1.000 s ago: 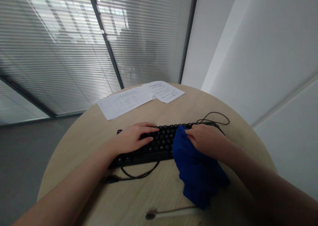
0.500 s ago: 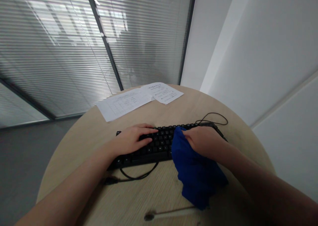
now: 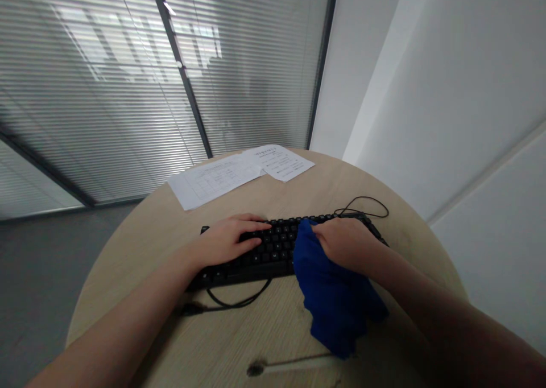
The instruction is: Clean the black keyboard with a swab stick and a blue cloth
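A black keyboard [image 3: 273, 246] lies across the round wooden table. Stretched over its left half is my left hand [image 3: 232, 237], palm down, thumb and index finger apart on the keys. My right hand [image 3: 345, 237] pinches a blue cloth [image 3: 328, 285] over the right part of the keyboard. From the pinch, the cloth hangs down past the keyboard's front edge onto the table, covering some keys. Below it, a thin stick with a dark, brush-like tip [image 3: 256, 368] lies near my side, its far end by the cloth.
Printed paper sheets [image 3: 217, 177] lie at the back of the table [image 3: 341, 177]. A black cable [image 3: 239, 304] loops in front of the keyboard, and a thin cord [image 3: 375, 206] curls behind its right end. Blinds-covered glass stands behind, a white wall at right.
Both hands and the cloth hold nearly the same place on the keyboard. The whole view has shifted very slightly.
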